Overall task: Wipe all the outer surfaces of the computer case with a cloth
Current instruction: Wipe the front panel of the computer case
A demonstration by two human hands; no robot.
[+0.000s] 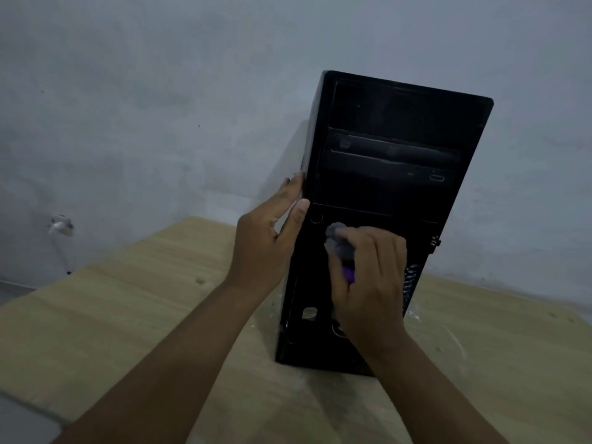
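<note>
Nearest to us, at 6 o'clock, both forearms reach up over the wooden table [128,315]. Our right hand [368,283] is clenched around a bunched grey-and-purple cloth [340,248], pressing it against the lower front panel of the black computer case [394,149]. Our left hand [266,238], at about 9 o'clock from the cloth, lies flat and spread along the case's left edge, thumb on the front, steadying it and gripping nothing. The case stands upright on the table, centre-right, front facing us.

Judgement: we are working on the front face. The upper front, around the drive bay at 12 o'clock, looks dull and smudged. Top, sides and rear are hardly visible, so progress there is unknown. Behind, at 9 o'clock, a wall socket [61,224] on the grey wall.
</note>
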